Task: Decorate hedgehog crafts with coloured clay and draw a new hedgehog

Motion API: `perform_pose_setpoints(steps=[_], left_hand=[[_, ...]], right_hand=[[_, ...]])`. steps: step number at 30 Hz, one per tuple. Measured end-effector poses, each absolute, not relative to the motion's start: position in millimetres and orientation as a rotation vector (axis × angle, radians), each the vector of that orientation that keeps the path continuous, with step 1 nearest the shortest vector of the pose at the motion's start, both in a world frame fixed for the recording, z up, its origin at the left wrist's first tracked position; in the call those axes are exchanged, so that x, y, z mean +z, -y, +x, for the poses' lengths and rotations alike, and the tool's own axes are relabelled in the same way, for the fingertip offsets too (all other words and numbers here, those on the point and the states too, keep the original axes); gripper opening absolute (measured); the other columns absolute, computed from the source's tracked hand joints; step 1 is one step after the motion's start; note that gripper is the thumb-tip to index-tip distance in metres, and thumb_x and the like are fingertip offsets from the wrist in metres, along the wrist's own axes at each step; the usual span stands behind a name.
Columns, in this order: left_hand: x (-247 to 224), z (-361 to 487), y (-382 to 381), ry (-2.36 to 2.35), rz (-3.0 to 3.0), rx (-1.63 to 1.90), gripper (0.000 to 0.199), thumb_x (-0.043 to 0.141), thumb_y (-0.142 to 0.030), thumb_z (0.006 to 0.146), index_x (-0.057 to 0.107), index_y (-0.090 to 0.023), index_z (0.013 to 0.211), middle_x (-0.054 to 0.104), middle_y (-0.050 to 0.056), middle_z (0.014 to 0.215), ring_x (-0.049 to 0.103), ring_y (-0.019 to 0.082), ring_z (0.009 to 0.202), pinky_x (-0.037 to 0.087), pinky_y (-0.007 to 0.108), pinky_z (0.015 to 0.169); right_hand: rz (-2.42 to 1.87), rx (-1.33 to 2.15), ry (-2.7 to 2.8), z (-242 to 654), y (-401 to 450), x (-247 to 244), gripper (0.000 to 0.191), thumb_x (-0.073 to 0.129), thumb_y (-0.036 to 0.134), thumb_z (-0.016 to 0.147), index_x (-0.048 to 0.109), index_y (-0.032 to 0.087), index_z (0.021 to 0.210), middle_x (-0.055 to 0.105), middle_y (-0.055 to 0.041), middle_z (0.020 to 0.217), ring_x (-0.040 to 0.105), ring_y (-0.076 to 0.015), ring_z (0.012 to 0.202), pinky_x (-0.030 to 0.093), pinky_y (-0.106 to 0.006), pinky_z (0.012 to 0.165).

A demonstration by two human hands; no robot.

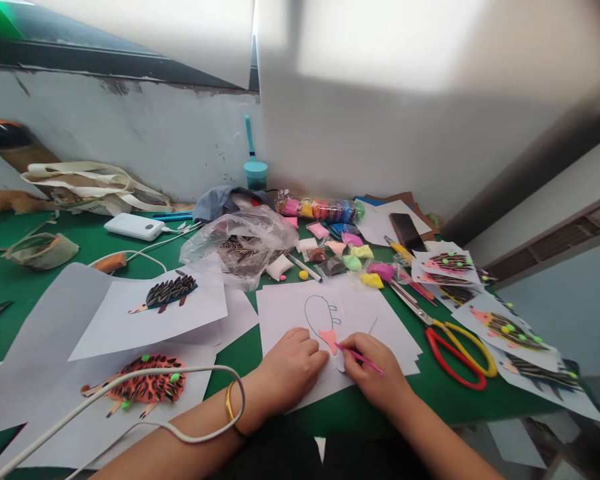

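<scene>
My right hand (375, 373) pinches a thin pink clay modelling tool (367, 362), its tip at the edge of a flat orange-pink clay piece (329, 339). That clay covers the lower, pointed end of a blue outline drawing (319, 313) on white paper (280, 303). Resting on the same paper, my left hand (293, 367) is curled closed beside the clay; its fingertips are hidden, so I cannot make out whether it holds anything. A gold bracelet circles the left wrist.
Finished seed-and-clay hedgehogs (173, 291) lie on sheets at both sides. Red-and-yellow-handled scissors (455, 347) are at right. Behind the paper sit bagged clay packets (361, 251) and a plastic bag of seeds (240, 250). A white cable (195, 369) loops over my left forearm near a power bank (135, 227).
</scene>
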State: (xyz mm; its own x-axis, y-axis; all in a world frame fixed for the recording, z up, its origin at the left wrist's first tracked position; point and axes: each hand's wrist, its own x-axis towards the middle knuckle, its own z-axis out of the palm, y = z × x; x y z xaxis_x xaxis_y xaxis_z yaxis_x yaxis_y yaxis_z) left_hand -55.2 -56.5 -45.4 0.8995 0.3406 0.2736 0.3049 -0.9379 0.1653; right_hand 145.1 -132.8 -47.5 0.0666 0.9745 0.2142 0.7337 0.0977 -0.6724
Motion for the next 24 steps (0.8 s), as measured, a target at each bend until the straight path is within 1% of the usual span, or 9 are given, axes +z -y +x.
perform_pose_setpoints(steps=[7,13,19,24], left_hand=[[-46.3,-53.5,55.3,-0.504,2.955,0.48,0.008,0.053,-0.012,0.087,0.057,-0.019,0.084,0.053,0.002,0.073,0.048,0.019,0.075,0.044,0.036,0.083],[-45.8,-53.5,56.2,-0.501,2.952,0.474,0.008,0.053,-0.012,0.087,0.058,-0.019,0.085,0.054,0.002,0.073,0.048,0.019,0.075,0.044,0.036,0.083],[-44.8,-54.0,56.2,-0.51,2.945,0.454,0.009,0.052,-0.011,0.087,0.058,-0.019,0.084,0.053,0.002,0.072,0.048,0.02,0.075,0.045,0.037,0.082],[-44.0,-54.0,56.4,-0.512,2.944,0.439,0.009,0.053,-0.012,0.087,0.058,-0.018,0.085,0.053,0.003,0.073,0.049,0.02,0.076,0.045,0.037,0.082]], right_hand=[[-1.641,0.324,1.822,144.3,131.9,-51.2,0.012,0.051,0.013,0.085,0.061,0.021,0.084,0.064,-0.0005,0.077,0.06,-0.0164,0.073,0.044,-0.028,0.067],[-1.568,0.105,1.974,142.3,132.2,-55.4,0.017,0.046,0.006,0.082,0.056,0.02,0.084,0.057,-0.0015,0.07,0.053,-0.0178,0.066,0.04,-0.03,0.063],[-1.573,0.147,1.994,145.9,136.0,-59.4,0.022,0.045,0.003,0.078,0.053,0.021,0.086,0.057,-0.0014,0.073,0.053,-0.0184,0.068,0.039,-0.03,0.063],[-1.575,0.138,1.995,146.5,139.0,-60.8,0.02,0.046,0.004,0.079,0.051,0.021,0.086,0.056,-0.0014,0.074,0.053,-0.0187,0.07,0.039,-0.031,0.064]])
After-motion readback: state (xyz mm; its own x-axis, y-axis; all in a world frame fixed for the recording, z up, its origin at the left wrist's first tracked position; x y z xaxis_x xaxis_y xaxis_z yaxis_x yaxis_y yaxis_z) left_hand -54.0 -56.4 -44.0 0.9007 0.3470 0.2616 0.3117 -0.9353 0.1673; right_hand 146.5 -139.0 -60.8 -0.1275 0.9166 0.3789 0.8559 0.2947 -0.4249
